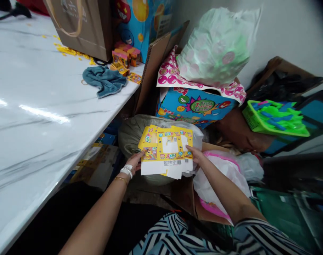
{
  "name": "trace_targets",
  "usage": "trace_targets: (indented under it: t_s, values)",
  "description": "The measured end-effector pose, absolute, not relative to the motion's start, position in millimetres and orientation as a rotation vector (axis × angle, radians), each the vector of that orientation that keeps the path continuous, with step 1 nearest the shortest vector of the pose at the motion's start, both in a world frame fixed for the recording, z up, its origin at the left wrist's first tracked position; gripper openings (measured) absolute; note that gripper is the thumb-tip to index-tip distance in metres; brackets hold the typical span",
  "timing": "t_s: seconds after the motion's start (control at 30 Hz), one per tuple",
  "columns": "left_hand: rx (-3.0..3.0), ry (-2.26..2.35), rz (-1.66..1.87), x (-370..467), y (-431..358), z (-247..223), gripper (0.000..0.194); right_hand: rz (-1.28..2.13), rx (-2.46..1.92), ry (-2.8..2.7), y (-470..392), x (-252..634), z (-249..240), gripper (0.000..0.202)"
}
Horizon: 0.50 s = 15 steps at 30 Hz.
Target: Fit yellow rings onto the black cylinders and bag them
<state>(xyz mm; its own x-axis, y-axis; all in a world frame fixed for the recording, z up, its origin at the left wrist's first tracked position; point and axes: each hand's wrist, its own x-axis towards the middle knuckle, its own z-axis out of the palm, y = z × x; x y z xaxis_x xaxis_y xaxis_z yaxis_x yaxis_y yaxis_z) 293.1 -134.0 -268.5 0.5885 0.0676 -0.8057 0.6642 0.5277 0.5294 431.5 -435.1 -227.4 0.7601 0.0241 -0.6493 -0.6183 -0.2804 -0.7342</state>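
Several flat yellow-and-white printed box blanks lie loosely overlapped between my two hands, with cut-out windows and white flaps showing. My left hand, with a bracelet at the wrist, pinches their left edge, thumb on top. On the opposite edge, my right hand grips the blanks, its fingers partly hidden beneath them. Below the blanks bulges a greyish plastic sack, and clear plastic shows just behind them.
A white marble-patterned table fills the left, bearing a blue cloth, a brown paper bag and small boxes. Right of it stand a blue carton under a stuffed bag and a green basket. An open carton holds white bags.
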Motion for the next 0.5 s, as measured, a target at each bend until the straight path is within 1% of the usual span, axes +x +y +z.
trace_targets:
  t_s: [0.13, 0.27, 0.4, 0.5]
  values:
    - [0.871, 0.813, -0.465, 287, -126, -269, 0.063, 0.649, -1.563, 0.386, -412, 407, -220, 0.044]
    - [0.811, 0.78, -0.563, 278, -102, -256, 0.062, 0.605, -1.444, 0.312, -388, 369, -194, 0.052]
    - [0.732, 0.705, -0.611, 266, -67, -236, 0.057, 0.6, -1.394, 0.26, -370, 344, -175, 0.052]
    - [0.738, 0.76, -0.579, 254, -49, -229, 0.05, 0.638, -1.401, 0.262, -351, 349, -192, 0.045]
